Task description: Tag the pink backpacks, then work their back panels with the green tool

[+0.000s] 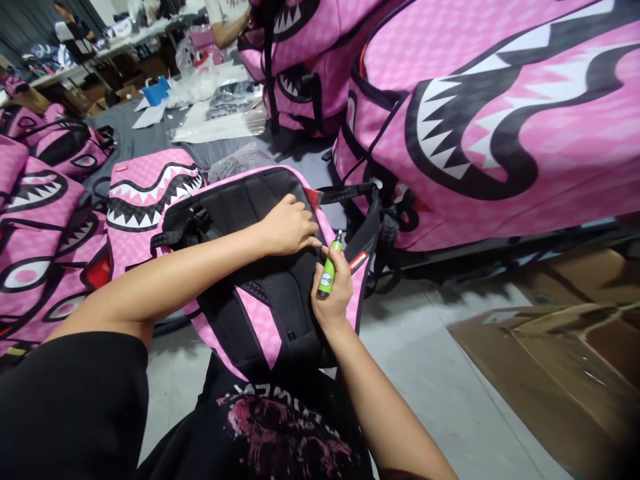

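A pink and black backpack point(280, 300) lies in front of me with its black padded back facing up. Across its upper part lies my left hand point(290, 227), fingers curled and pinching at the bag near the side seam. My right hand point(333, 287) is closed around a green pen-shaped tool point(329, 270) with a metal tip pointing up and away. Both hands nearly meet at the bag's right side, beside a small red label point(358, 262). What lies between the left fingertips is too small to make out.
Another pink shark-mouth backpack point(153, 193) lies just behind. More pink bags are piled at left point(35, 253) and right point(500, 120). Plastic bags and flat sheets point(220, 120) cover part of the table. Cardboard point(560, 340) lies on the floor at right. Another person's arm point(227, 30) shows behind.
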Demonstrator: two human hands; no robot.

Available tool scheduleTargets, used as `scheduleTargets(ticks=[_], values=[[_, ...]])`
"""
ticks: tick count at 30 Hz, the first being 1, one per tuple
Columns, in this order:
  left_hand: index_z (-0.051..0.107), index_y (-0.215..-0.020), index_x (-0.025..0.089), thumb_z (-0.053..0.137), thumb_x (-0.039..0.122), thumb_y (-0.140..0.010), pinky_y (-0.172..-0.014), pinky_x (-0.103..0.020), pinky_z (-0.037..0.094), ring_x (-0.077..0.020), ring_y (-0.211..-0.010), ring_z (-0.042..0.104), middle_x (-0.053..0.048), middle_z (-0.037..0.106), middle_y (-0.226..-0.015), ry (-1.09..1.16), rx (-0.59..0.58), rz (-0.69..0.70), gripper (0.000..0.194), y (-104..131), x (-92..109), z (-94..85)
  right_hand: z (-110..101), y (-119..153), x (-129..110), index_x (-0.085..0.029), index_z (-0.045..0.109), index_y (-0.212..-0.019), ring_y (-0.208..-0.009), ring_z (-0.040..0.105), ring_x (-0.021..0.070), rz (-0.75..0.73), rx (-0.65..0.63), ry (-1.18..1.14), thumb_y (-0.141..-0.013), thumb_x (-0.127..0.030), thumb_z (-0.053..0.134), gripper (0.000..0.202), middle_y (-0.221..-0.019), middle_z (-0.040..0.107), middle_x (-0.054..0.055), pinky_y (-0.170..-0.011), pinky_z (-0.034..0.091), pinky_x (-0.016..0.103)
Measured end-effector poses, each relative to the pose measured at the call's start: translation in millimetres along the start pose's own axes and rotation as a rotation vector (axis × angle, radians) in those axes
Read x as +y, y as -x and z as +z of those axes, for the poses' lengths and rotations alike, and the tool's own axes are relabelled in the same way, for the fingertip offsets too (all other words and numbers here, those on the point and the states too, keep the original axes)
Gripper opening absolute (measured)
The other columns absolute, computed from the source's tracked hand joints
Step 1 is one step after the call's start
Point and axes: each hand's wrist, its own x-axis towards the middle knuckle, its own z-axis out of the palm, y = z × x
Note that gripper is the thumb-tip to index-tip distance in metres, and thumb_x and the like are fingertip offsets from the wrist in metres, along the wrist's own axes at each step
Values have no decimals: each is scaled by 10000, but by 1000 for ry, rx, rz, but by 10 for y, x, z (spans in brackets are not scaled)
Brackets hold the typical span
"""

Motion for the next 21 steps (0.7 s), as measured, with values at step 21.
scheduleTargets(ticks=[21], values=[[728,-804,174,566,709,-788,-1023,-527,223,-273,-1010,457,-90,685,-877,43,4,-25,559,-32,-324,-5,-4,94,246,-231,485,-1337,-1108,633,228,-223,79,99,-861,-87,579,506,-1100,691,75,-989,511,467]])
